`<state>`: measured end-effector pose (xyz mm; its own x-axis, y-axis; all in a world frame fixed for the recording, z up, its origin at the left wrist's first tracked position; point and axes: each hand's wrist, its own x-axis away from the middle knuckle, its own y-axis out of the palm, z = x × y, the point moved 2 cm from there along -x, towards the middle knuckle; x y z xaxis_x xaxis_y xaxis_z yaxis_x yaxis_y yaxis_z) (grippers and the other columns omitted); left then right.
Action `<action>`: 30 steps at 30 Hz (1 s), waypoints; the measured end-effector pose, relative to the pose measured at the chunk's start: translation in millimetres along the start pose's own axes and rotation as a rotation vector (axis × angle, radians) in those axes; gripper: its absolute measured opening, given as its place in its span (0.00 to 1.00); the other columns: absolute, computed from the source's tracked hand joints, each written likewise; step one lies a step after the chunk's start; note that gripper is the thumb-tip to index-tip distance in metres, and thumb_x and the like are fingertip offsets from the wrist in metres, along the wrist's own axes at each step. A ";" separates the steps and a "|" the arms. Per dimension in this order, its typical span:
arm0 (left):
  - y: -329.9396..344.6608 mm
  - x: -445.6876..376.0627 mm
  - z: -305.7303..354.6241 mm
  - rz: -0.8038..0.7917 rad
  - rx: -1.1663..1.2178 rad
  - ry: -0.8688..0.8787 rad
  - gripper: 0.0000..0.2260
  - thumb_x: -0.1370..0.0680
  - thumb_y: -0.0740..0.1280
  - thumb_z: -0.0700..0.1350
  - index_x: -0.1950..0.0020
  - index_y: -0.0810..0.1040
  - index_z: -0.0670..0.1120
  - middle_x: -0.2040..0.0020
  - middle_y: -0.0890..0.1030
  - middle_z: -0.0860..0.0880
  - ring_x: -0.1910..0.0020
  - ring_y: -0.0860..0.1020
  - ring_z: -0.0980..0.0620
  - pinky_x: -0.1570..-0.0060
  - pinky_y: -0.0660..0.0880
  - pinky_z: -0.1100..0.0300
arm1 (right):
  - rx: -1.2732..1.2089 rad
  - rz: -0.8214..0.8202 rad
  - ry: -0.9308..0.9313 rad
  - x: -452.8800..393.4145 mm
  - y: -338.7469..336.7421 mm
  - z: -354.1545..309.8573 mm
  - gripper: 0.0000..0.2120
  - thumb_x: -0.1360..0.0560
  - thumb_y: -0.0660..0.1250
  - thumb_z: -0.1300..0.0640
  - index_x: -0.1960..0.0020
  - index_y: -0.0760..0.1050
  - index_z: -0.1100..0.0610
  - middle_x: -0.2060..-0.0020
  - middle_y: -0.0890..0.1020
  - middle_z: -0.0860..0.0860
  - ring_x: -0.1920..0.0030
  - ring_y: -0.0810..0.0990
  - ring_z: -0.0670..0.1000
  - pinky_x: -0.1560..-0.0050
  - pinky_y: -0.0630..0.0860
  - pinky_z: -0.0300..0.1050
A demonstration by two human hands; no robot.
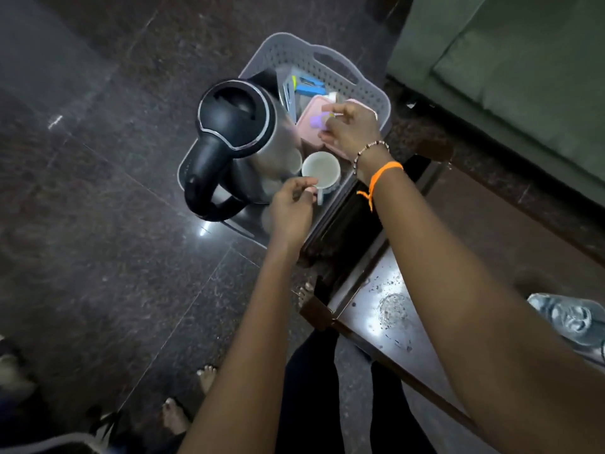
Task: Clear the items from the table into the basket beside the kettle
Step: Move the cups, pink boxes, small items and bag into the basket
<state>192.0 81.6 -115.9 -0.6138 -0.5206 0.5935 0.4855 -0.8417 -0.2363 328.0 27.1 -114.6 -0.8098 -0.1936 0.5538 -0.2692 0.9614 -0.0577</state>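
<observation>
Basket (373, 93) on the floor already holds the kettle (239, 126), a pink box (311, 126) and smaller items. Left hand (291, 208) pinches the handle of a white mug (322, 170), lowering it inside; right hand (350, 126) is closed on a small purple object, identity unclear. A water bottle (569, 319) remains on the table (389, 309), so judged mostly done.

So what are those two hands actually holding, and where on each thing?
The left hand pinches the white mug at its handle. The right hand holds a small purple item by its end; what it is cannot be told.
</observation>
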 end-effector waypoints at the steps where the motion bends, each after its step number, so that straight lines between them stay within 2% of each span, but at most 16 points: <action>1: 0.2 -0.5 -0.7 -0.011 0.017 -0.002 0.09 0.23 0.62 0.36 0.47 0.79 0.43 0.53 0.80 0.44 0.48 0.79 0.45 0.36 0.72 0.47 | -0.012 -0.002 0.011 -5.9 5.3 -3.4 0.14 0.24 0.58 0.70 0.39 0.71 0.70 0.54 0.77 0.63 0.65 0.74 0.51 0.65 0.75 0.34; 3: 0.7 -0.7 -2.2 -0.027 0.039 -0.005 0.09 0.23 0.61 0.36 0.46 0.79 0.42 0.57 0.79 0.48 0.51 0.77 0.49 0.36 0.73 0.50 | -0.044 -0.010 0.029 -16.3 12.9 -7.8 0.16 0.23 0.57 0.69 0.37 0.70 0.67 0.48 0.78 0.68 0.61 0.75 0.53 0.60 0.75 0.39; 6: 1.1 1.1 -1.6 -0.029 0.038 0.007 0.10 0.23 0.61 0.36 0.45 0.78 0.42 0.61 0.78 0.53 0.52 0.77 0.51 0.38 0.73 0.52 | -0.039 0.024 0.052 -24.9 15.4 -11.3 0.18 0.25 0.57 0.71 0.35 0.69 0.66 0.49 0.78 0.64 0.53 0.75 0.54 0.48 0.78 0.50; 7: 1.4 2.3 -0.5 -0.027 0.041 0.012 0.10 0.23 0.61 0.36 0.45 0.78 0.42 0.61 0.78 0.53 0.52 0.77 0.51 0.38 0.73 0.53 | -0.052 0.040 0.053 -23.7 13.6 -11.5 0.18 0.25 0.57 0.71 0.36 0.70 0.67 0.49 0.78 0.63 0.53 0.74 0.54 0.50 0.79 0.50; 9: 3.5 6.2 0.9 -0.026 0.051 0.021 0.09 0.23 0.61 0.36 0.46 0.78 0.43 0.61 0.78 0.52 0.52 0.77 0.51 0.40 0.73 0.54 | -0.119 0.049 0.062 -13.5 6.4 -10.0 0.15 0.24 0.55 0.73 0.39 0.71 0.68 0.53 0.76 0.59 0.54 0.76 0.54 0.62 0.78 0.39; 11: 6.6 9.4 -0.7 -0.015 0.064 0.027 0.09 0.23 0.61 0.36 0.49 0.79 0.45 0.60 0.78 0.52 0.54 0.78 0.53 0.43 0.74 0.58 | -0.190 0.047 0.077 6.4 -4.2 -5.9 0.13 0.24 0.52 0.73 0.45 0.71 0.65 0.58 0.75 0.56 0.61 0.77 0.51 0.67 0.76 0.32; 13: 14.0 16.6 -5.6 -0.003 0.078 0.030 0.09 0.23 0.61 0.36 0.52 0.79 0.47 0.59 0.79 0.52 0.57 0.78 0.56 0.48 0.75 0.64 | -0.252 0.046 0.077 30.4 -22.5 3.9 0.13 0.23 0.51 0.73 0.44 0.71 0.67 0.61 0.75 0.56 0.63 0.76 0.49 0.67 0.76 0.31; 15: 25.5 27.3 -13.6 -0.019 0.081 0.043 0.10 0.23 0.60 0.35 0.51 0.79 0.46 0.57 0.79 0.51 0.60 0.77 0.58 0.53 0.75 0.69 | -0.277 0.045 0.072 56.9 -45.3 17.0 0.14 0.23 0.52 0.72 0.39 0.69 0.73 0.61 0.76 0.56 0.61 0.78 0.50 0.65 0.77 0.30; 17: 40.8 42.2 -22.9 -0.055 0.057 0.056 0.10 0.22 0.59 0.36 0.51 0.78 0.46 0.57 0.79 0.52 0.60 0.77 0.59 0.56 0.74 0.71 | -0.295 0.052 0.077 84.5 -72.7 35.3 0.14 0.22 0.52 0.71 0.38 0.68 0.74 0.56 0.77 0.60 0.52 0.80 0.57 0.62 0.77 0.30; 19: 58.7 60.9 -34.9 -0.094 0.022 0.067 0.10 0.22 0.59 0.36 0.51 0.79 0.47 0.57 0.79 0.52 0.59 0.78 0.58 0.55 0.74 0.69 | -0.303 0.080 0.103 112.2 -101.7 57.3 0.14 0.22 0.53 0.71 0.39 0.69 0.73 0.52 0.76 0.62 0.44 0.78 0.61 0.59 0.78 0.32; 21: 80.8 83.9 -48.2 -0.142 -0.025 0.070 0.10 0.22 0.59 0.37 0.51 0.79 0.48 0.55 0.80 0.50 0.58 0.78 0.57 0.55 0.74 0.68 | -0.309 0.131 0.137 140.8 -134.3 82.8 0.13 0.21 0.53 0.70 0.40 0.70 0.73 0.54 0.77 0.61 0.41 0.78 0.65 0.59 0.78 0.32; 23: 105.8 106.9 -62.2 -0.201 -0.046 0.060 0.11 0.22 0.59 0.36 0.52 0.79 0.47 0.56 0.80 0.51 0.59 0.78 0.59 0.55 0.75 0.69 | -0.323 0.194 0.166 166.9 -167.4 109.2 0.13 0.22 0.53 0.71 0.41 0.70 0.73 0.59 0.78 0.57 0.41 0.78 0.66 0.61 0.78 0.30; 26: 147.7 143.6 -86.3 -0.297 -0.124 0.032 0.11 0.22 0.59 0.36 0.53 0.78 0.49 0.56 0.80 0.52 0.59 0.78 0.58 0.50 0.75 0.63 | -0.384 0.285 0.221 202.7 -220.0 150.8 0.13 0.21 0.53 0.71 0.41 0.69 0.73 0.63 0.76 0.53 0.44 0.78 0.63 0.62 0.78 0.30; 30: 205.7 188.8 -113.6 -0.415 -0.228 0.019 0.12 0.23 0.59 0.36 0.54 0.78 0.49 0.58 0.79 0.53 0.60 0.78 0.57 0.50 0.74 0.61 | -0.446 0.381 0.258 244.2 -286.0 199.2 0.13 0.22 0.52 0.72 0.40 0.69 0.74 0.64 0.76 0.54 0.55 0.80 0.57 0.58 0.78 0.35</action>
<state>105.2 -206.1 -139.9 -0.7394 -0.1340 0.6598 0.0490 -0.9881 -0.1457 103.5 -334.1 -128.3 -0.6392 0.1779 0.7482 0.3007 0.9532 0.0302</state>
